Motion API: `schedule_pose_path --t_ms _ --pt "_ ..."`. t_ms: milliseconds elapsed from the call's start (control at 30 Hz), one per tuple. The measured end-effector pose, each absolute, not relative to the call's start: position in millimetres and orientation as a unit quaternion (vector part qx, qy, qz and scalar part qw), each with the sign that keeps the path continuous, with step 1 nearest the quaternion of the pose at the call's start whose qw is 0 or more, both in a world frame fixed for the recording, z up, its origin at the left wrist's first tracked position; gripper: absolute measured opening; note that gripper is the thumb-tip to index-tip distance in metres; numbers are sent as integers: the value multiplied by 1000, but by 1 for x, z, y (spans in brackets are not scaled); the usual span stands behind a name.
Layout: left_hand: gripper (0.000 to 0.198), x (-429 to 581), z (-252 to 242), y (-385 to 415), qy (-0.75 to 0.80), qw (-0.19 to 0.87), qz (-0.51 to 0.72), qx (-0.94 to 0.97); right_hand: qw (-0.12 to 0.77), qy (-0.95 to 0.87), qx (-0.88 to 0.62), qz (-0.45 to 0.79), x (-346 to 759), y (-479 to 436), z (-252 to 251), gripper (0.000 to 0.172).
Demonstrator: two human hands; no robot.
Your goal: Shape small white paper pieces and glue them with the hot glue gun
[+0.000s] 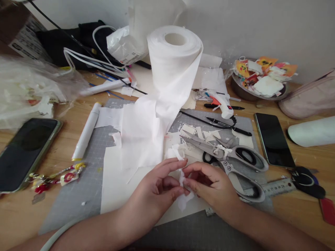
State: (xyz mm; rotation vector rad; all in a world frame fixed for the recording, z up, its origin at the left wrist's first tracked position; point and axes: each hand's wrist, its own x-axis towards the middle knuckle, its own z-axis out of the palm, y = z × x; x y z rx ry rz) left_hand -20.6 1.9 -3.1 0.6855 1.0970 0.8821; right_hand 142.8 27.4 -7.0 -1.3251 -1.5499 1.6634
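And it's close fingerwork here, both hands meeting just left of the big grey-handled metal scissors (pixel 227 168)! Between the fingertips stands a small, crumpled strip of thin white tissue (pixel 181 178), over the near part of a flat cream paper sheet (pixel 117 195), left of those scissors. The left hand (pixel 159 184) comes in from the lower left, back of the hand up, wrist angled inward; its index finger stretches along to the top of the strip, thumb pressing in lower down, the other fingers curled beneath. The right hand (pixel 211 184) mirrors it from the lower right, nearest the scissors, bent index and thumb pinching the strip from its side, remaining fingers tucked towards the palm. So both hands grip the same piece, tips almost touching! Beyond the scissors, to the left, towers a thick white roll of soft tissue (pixel 172 69), its loose end trailing down. Cream paper offcuts (pixel 200 132) litter the grey gridded cutting mat (pixel 70 195) around the scissor blades.
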Motion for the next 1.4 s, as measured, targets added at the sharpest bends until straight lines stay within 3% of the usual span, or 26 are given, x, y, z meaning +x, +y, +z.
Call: schedule_pose_path --t_ms 167,467,667,833,1000,1400 --pt "42 -19 -4 2 484 712 388 329 234 -621 -478 575 142 27 -9 1" --pt "45 -23 -3 0 500 703 376 339 240 -629 -495 550 140 25 -7 7" --pt "45 -22 0 2 499 702 373 344 239 -515 -516 641 140 25 -6 10" --pt "46 -20 -2 -1 495 718 362 329 295 -419 -535 671 144 34 -6 19" --pt "53 -21 -1 0 500 717 371 314 245 -531 -511 629 144 29 -7 4" --pt "51 -22 -3 -2 484 724 382 310 245 -626 -477 566 144 24 -12 9"
